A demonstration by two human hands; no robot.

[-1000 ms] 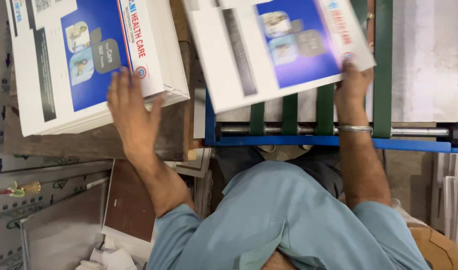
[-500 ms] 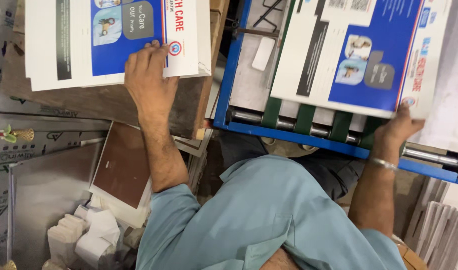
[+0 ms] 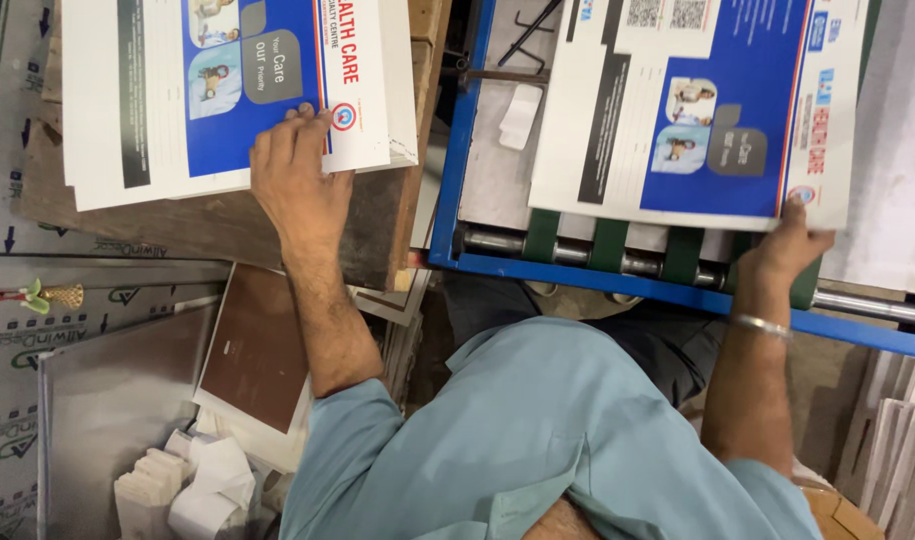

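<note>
Two hands work: left hand [image 3: 296,180] flat on the stack [image 3: 233,90]; right hand [image 3: 790,245] seemingly pinching a sheet [image 3: 698,100], which could skew at the machine's [image 3: 678,285] front edge.

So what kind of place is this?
Probably a print shop: a stack of printed sheets under the left hand, and the right hand feeding one sheet into a blue roller machine.

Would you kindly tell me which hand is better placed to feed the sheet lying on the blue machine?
Right. The right hand already grips that printed sheet at its corner over the green belts; the left hand rests on the stack aside.
</note>
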